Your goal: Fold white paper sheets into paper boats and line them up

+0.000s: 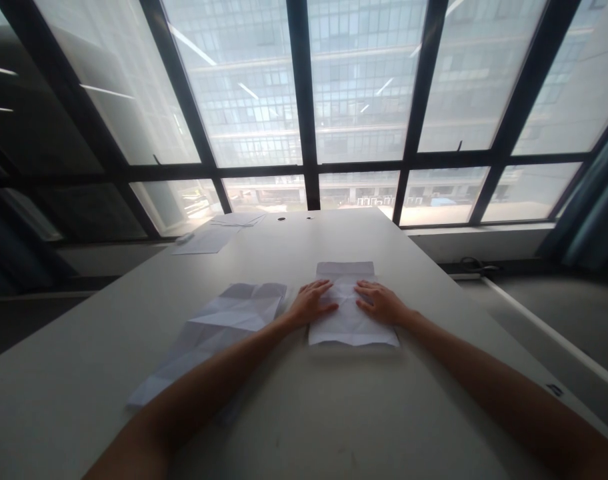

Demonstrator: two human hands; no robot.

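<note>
A creased white paper (351, 327) lies on the counter (294, 413), its left side under the left grip (311, 303), its right under the right grip (379, 303), both spread open.

Dark-framed windows (359, 87) — daylight behind; white table (304, 413); blue curtains (591, 213) — each side.

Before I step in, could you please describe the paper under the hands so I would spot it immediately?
Start at the white table before the windows. A creased white paper lies on it, right of another creased sheet. Only this paper has the left hand and the right hand resting on it.
</note>
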